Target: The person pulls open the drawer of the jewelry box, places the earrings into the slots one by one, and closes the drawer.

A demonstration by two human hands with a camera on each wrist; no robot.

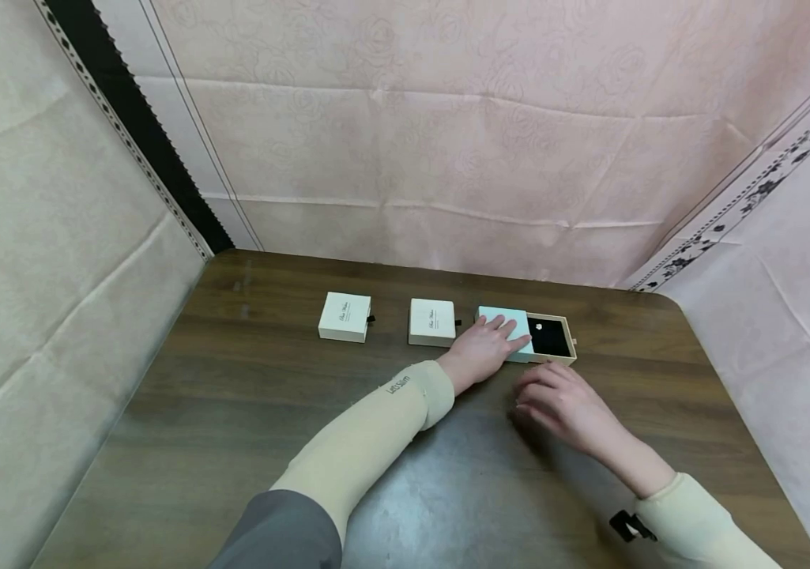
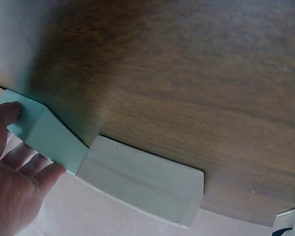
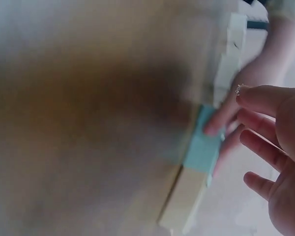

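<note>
My left hand [image 1: 479,354] rests spread over the teal box sleeve [image 1: 502,314], its straight fingers lying on the top. In the left wrist view the thumb touches the teal wall. A cream drawer [image 1: 561,359] sticks out of the sleeve to the right. On its black cushion [image 1: 551,338] sits a small white stud [image 1: 539,325]. Close in front of the drawer, my right hand [image 1: 561,399] hovers with bent fingers. A tiny sparkling piece of jewellery [image 3: 239,90] shows at its thumb and finger tips, seemingly pinched; its exact shape is too small to tell.
A white box [image 1: 431,322] with a dark pull tab stands just left of the teal sleeve. Farther left is a second white box [image 1: 344,316]. All stand toward the back of the brown wooden table [image 1: 234,427]. Pale cloth [image 1: 405,142] hangs behind the table and at both sides.
</note>
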